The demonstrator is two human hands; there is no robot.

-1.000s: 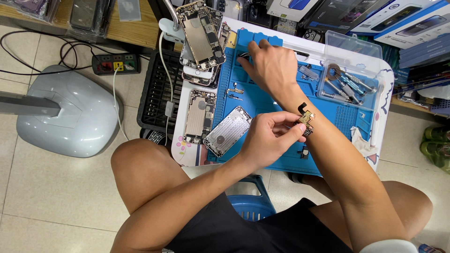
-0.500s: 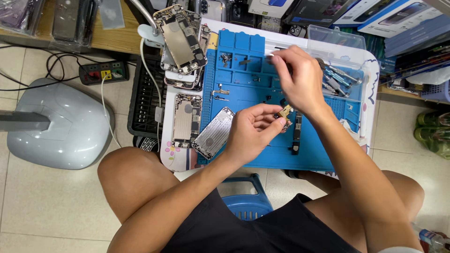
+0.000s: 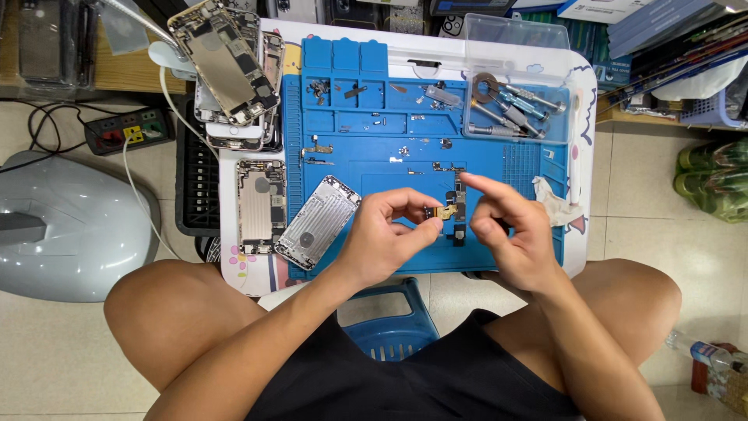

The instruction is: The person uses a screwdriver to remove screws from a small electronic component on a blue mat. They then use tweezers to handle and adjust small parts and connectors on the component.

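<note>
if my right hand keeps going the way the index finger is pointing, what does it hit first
The right hand points its index finger up and to the left, just above the small gold part pinched in the left hand. Going straight on, it would probably first meet the dark narrow component on the blue mat, though depth is unclear.

Small gold-and-black phone part [image 3: 444,210], pinched above blue mat [image 3: 374,148]

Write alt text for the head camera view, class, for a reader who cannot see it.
The left hand pinches a small gold phone part above a blue repair mat, with the right hand close beside it, forefinger raised. Opened phone bodies lie left of the mat; a clear tray of screwdrivers sits top right.
</note>
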